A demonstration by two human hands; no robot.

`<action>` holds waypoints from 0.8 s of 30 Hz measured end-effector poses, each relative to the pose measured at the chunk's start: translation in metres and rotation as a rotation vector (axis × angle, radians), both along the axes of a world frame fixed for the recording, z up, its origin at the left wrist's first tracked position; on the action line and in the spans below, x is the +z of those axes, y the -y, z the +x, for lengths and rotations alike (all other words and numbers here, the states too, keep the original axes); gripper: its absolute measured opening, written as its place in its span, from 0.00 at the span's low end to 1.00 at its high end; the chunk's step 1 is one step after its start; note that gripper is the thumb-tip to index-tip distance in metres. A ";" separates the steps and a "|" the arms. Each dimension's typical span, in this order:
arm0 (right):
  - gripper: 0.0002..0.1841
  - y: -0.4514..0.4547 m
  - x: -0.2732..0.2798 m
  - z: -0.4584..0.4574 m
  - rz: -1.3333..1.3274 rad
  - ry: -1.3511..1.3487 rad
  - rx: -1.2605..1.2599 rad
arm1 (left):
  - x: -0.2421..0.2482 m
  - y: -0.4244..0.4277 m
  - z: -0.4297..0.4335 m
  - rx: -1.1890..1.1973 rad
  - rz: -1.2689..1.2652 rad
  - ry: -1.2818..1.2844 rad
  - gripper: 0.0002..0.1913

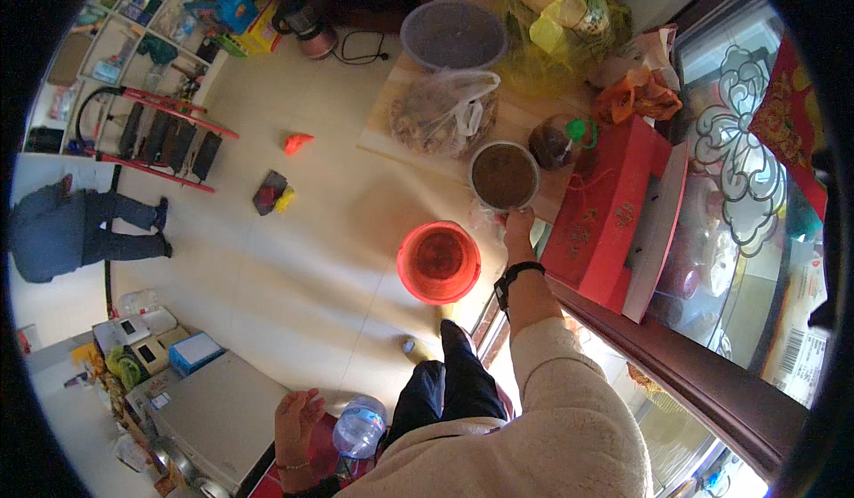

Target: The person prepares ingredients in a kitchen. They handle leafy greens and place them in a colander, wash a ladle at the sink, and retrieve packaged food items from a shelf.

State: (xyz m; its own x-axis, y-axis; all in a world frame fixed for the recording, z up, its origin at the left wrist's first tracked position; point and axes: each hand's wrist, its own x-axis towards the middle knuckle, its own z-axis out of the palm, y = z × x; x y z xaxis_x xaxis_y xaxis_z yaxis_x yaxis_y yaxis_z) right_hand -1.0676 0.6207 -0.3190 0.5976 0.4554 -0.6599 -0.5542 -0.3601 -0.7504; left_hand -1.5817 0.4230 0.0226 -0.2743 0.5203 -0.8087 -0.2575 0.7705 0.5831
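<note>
My right hand (519,225), with a black watch on its wrist, grips the near rim of a round metal-rimmed container (504,176) filled with something brown. The container is at the edge of a wooden tabletop (380,124). Just past it stands a jar with a green lid (551,143), its contents dark. A clear plastic bag of brown pieces (427,117) lies beyond. Below, on the floor, is a red plastic bucket (439,262) with reddish staining inside. My left hand (298,421) is held low at the left, fingers loosely bent and holding nothing, near a large clear water bottle (360,426).
A long red box (600,224) with writing borders the window on the right. A grey-purple basin (454,34) and a yellow plastic bag (557,24) sit farther back. A blender (307,27), a red-framed folding ladder (167,134) and another person (73,231) are across the floor.
</note>
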 end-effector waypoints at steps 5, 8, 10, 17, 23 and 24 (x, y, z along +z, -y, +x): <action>0.20 0.003 -0.003 -0.005 0.203 -0.127 -0.057 | 0.002 -0.010 0.006 -0.044 -0.006 0.047 0.05; 0.23 0.011 -0.002 -0.002 0.328 -0.268 -0.005 | -0.010 -0.009 0.000 -0.145 0.014 0.063 0.08; 0.23 0.038 -0.008 -0.007 0.329 -0.330 0.037 | -0.020 -0.016 -0.001 -0.208 -0.006 0.051 0.08; 0.10 0.176 -0.018 -0.061 -0.143 -0.358 0.226 | -0.042 -0.051 0.004 -0.392 -0.059 0.047 0.07; 0.11 0.268 -0.049 -0.076 -0.283 -0.398 0.042 | -0.090 -0.084 0.003 -0.607 -0.087 -0.022 0.08; 0.11 0.275 -0.055 -0.080 -0.277 -0.311 0.118 | -0.092 -0.089 0.011 -0.658 -0.104 -0.051 0.07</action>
State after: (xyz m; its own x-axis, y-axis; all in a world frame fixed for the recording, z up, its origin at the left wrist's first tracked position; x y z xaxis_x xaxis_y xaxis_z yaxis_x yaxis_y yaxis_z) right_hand -1.1474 0.3462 -0.3736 0.3056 0.2891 -0.9072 -0.6817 -0.5987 -0.4204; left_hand -1.5703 0.5118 -0.0695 0.0345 0.5127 -0.8579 0.3118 0.8100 0.4966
